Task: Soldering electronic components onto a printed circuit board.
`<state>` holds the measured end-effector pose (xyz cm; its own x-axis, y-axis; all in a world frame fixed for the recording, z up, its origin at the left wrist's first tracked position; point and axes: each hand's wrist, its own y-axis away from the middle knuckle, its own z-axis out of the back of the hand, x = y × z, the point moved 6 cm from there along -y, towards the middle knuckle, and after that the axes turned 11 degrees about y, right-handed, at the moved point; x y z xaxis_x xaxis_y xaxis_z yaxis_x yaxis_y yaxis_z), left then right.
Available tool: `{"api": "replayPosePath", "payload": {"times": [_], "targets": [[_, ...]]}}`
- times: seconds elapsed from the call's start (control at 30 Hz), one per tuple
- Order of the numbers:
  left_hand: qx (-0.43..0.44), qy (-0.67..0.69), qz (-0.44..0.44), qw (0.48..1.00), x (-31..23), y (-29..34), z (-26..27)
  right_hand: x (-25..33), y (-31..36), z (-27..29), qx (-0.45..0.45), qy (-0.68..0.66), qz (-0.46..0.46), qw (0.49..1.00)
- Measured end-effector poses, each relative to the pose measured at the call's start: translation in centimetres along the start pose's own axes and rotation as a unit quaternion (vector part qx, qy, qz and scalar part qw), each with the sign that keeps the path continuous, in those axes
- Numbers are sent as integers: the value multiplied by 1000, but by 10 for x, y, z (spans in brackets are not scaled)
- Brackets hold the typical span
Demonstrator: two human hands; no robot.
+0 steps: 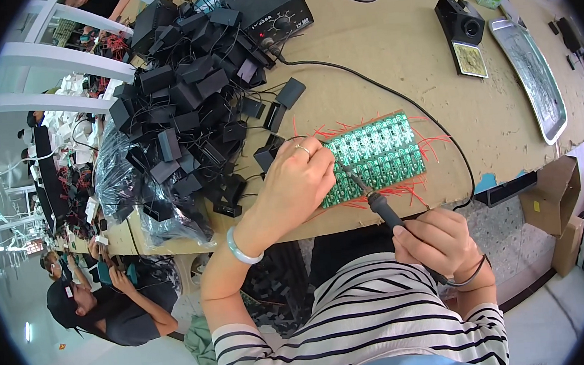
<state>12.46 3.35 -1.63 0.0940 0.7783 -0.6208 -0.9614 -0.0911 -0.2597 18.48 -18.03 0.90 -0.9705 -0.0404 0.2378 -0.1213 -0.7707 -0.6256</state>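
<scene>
Nearest to the body, the right hand [441, 241] is wrapped around the dark handle of a soldering iron [380, 207], as one holds a thick pen, with no visible gap. A little farther, the left hand [298, 178] covers the left end of a green circuit board panel [385, 148]; its fingers are bent and brought close together, but I cannot say whether they pinch something thin, because the fingertips are hidden. In my judgement, the main danger is a burn: the iron's metal tip is just beside the left fingers, and a small slip of the right hand could cause it. Also, the red wires [402, 189] around the panel could melt if the tip drifts. The iron points away from the person and to the left, its long axis slanting. The panel lies on the surface [377, 38] in front of the person, its long axis mainly left to right, with the right end slightly farther away. Beyond, to the left, black cases [209, 86] are heaped, next to a black control box [283, 22]; at the far right are a black stand [454, 25] and a metal tray [537, 88].
</scene>
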Motion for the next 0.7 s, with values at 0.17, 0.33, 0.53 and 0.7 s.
{"api": "replayPosePath", "payload": {"times": [0.17, 0.33, 0.53, 0.7], "targets": [[-8, -21, -8, 1000, -2, 1, 0, -6, 3, 22, -59, -13, -54, 997], [-13, -2, 5, 1000, 1, 2, -1, -4, 19, 41, -116, 15, -123, 985], [-11, 7, 9, 1000, 3, 3, -1, 8, 23, 42, -115, 44, -129, 984], [-14, -3, 10, 1000, 2, 4, -2, 9, 24, 39, -130, 24, -138, 982]]}}
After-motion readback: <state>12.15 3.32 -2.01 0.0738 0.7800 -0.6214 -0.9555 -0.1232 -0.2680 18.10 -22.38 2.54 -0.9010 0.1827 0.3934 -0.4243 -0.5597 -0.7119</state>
